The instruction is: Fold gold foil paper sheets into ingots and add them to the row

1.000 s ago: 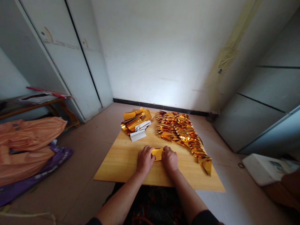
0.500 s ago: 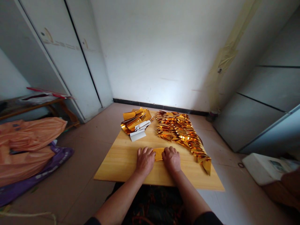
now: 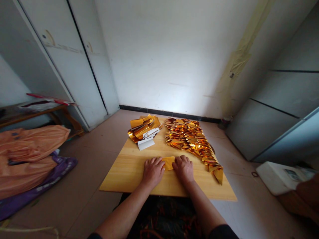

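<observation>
A small piece of gold foil paper (image 3: 168, 163) lies on the wooden board (image 3: 124, 176) between my two hands. My left hand (image 3: 152, 171) rests palm down with its fingers flat, covering the paper's left end. On the paper's right end my right hand (image 3: 183, 168) presses down the same way, fingers stretched forward. Only the middle strip of the paper shows. Behind my right hand a long spread of folded gold foil pieces (image 3: 191, 141) runs from the board's far side to its right edge.
A loose heap of gold foil sheets (image 3: 143, 129) with white backing paper (image 3: 146, 144) sits at the board's far left. Orange and purple bags (image 3: 30, 156) lie on the floor to the left. A white box (image 3: 279, 177) stands at the right. Cabinet doors and a wall are behind.
Both hands went from curled over the gold paper to lying flatter on it, pressing it onto the board. The camera shifted slightly.
</observation>
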Demonstrator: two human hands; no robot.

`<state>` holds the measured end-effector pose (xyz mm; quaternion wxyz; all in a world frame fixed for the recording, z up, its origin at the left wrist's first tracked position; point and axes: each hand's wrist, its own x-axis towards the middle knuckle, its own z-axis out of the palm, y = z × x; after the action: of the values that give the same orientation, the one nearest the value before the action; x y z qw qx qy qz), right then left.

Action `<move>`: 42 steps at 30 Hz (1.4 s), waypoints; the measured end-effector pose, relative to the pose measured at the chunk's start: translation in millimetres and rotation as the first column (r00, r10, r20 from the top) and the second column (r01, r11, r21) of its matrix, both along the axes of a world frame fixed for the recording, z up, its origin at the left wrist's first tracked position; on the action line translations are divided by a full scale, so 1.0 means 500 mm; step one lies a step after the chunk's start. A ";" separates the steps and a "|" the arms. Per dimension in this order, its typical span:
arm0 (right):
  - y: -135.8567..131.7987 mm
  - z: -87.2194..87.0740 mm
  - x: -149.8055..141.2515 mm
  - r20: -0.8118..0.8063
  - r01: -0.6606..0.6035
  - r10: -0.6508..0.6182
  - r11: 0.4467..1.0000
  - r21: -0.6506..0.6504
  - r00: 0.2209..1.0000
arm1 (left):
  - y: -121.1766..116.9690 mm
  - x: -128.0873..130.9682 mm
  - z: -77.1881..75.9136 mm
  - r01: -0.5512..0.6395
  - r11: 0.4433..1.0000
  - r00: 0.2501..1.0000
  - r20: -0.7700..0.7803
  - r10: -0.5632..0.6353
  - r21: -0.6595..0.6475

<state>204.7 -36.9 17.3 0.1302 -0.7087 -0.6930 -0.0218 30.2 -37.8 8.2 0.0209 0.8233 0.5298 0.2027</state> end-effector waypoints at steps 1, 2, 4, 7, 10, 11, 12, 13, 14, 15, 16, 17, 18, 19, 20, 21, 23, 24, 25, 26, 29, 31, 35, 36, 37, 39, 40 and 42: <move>0.000 -0.001 -0.001 0.001 0.004 -0.004 1.000 0.000 1.000 | 0.001 0.000 -0.002 -0.001 1.000 1.000 -0.002 0.001 0.002; 0.001 -0.003 -0.001 0.005 0.008 -0.008 1.000 0.005 1.000 | 0.002 0.000 -0.005 -0.001 1.000 1.000 -0.004 0.001 0.002; 0.001 -0.007 -0.003 0.017 0.008 -0.009 1.000 0.022 1.000 | 0.004 0.001 -0.009 0.000 1.000 1.000 -0.008 0.000 0.000; 0.001 -0.015 -0.004 0.037 0.003 -0.005 0.999 0.045 0.999 | 0.006 0.000 -0.013 -0.002 1.000 1.000 -0.012 0.003 0.007; 0.001 -0.020 -0.004 0.047 -0.003 0.000 0.998 0.061 0.999 | 0.007 -0.002 -0.015 -0.007 1.000 1.000 -0.017 0.008 0.010; 0.001 -0.021 -0.004 0.049 -0.004 0.001 0.998 0.065 0.999 | 0.007 -0.002 -0.015 -0.009 1.000 1.000 -0.022 0.009 0.007; 0.001 -0.022 -0.004 0.051 -0.005 0.002 0.998 0.068 0.999 | 0.007 -0.002 -0.015 -0.011 1.000 1.000 -0.027 0.011 0.004; 0.002 -0.024 -0.004 0.053 -0.008 0.004 0.997 0.071 0.999 | 0.008 -0.002 -0.015 -0.013 1.000 0.999 -0.031 0.013 0.001; 0.002 -0.025 -0.004 0.056 -0.011 0.007 0.997 0.075 0.998 | 0.008 -0.001 -0.015 -0.015 1.000 0.999 -0.035 0.015 -0.003; 0.002 -0.025 -0.004 0.060 -0.016 0.012 0.997 0.078 0.998 | 0.008 -0.001 -0.015 -0.017 1.000 0.999 -0.038 0.017 -0.006; 0.002 -0.026 -0.004 0.062 -0.021 0.016 0.996 0.081 0.998 | 0.009 -0.001 -0.015 -0.018 1.000 0.999 -0.040 0.018 -0.009; 0.002 -0.026 -0.004 0.065 -0.023 0.018 0.996 0.084 0.998 | 0.009 -0.001 -0.015 -0.019 1.000 0.999 -0.042 0.019 -0.012; 0.002 -0.026 -0.004 0.068 -0.025 0.019 0.996 0.085 0.998 | 0.009 -0.001 -0.015 -0.019 1.000 0.999 -0.042 0.018 -0.014; 0.002 -0.026 -0.004 0.070 -0.026 0.020 0.996 0.084 0.997 | 0.009 -0.002 -0.015 -0.018 1.000 0.999 -0.042 0.017 -0.016; 0.001 -0.025 -0.004 0.072 -0.025 0.020 0.997 0.079 0.997 | 0.008 -0.002 -0.014 -0.018 1.000 0.999 -0.042 0.018 -0.018; 0.001 -0.025 -0.004 0.073 -0.026 0.021 0.997 0.074 0.997 | 0.008 -0.002 -0.014 -0.019 1.000 0.999 -0.042 0.018 -0.020; 0.001 -0.024 -0.005 0.072 -0.030 0.025 0.997 0.067 0.997 | 0.007 -0.003 -0.013 -0.020 1.000 0.999 -0.040 0.019 -0.024; 0.000 -0.024 -0.005 0.072 -0.031 0.027 0.997 0.064 0.997 | 0.006 -0.002 -0.013 -0.019 0.999 0.999 -0.040 0.018 -0.027; 0.000 -0.024 -0.005 0.070 -0.032 0.027 0.998 0.062 0.997 | 0.006 -0.002 -0.012 -0.018 0.999 0.999 -0.039 0.017 -0.029; 0.000 -0.023 -0.005 0.069 -0.031 0.026 0.998 0.062 0.997 | 0.006 -0.002 -0.012 -0.017 0.999 0.999 -0.039 0.016 -0.032; 0.000 -0.021 -0.006 0.061 -0.024 0.021 0.998 0.056 0.998 | 0.006 0.000 -0.011 -0.028 0.999 0.999 -0.035 0.027 -0.036; -0.001 -0.018 -0.007 0.046 -0.013 0.011 0.999 0.049 0.999 | 0.006 0.002 -0.010 -0.039 0.999 0.999 -0.033 0.038 -0.032; -0.004 -0.010 -0.010 -0.012 0.031 -0.030 0.999 0.027 0.999 | 0.006 0.004 -0.007 -0.046 0.999 0.998 -0.031 0.046 -0.023; -0.006 -0.009 -0.013 -0.031 0.039 -0.038 0.999 0.028 0.999 | 0.007 0.005 -0.007 -0.046 0.999 0.999 -0.031 0.045 -0.021; -0.007 -0.008 -0.016 -0.050 0.046 -0.044 0.998 0.032 0.998 | 0.007 0.005 -0.007 -0.044 0.999 0.999 -0.031 0.044 -0.018; -0.010 -0.007 -0.025 -0.076 0.050 -0.047 0.998 0.037 0.996 | 0.008 0.005 -0.007 -0.045 0.999 0.998 -0.032 0.045 -0.015; -0.011 -0.007 -0.030 -0.083 0.050 -0.047 0.998 0.035 0.995 | 0.008 0.005 -0.008 -0.046 0.999 0.998 -0.033 0.045 -0.016; -0.014 -0.008 -0.040 -0.089 0.053 -0.051 0.998 0.021 0.995 | 0.009 0.004 -0.008 -0.044 0.999 0.998 -0.033 0.044 -0.018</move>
<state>184.7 -43.7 13.1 0.1682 -0.7251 -0.6677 -0.0019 32.3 -33.5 4.1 0.0156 0.8144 0.5500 0.1844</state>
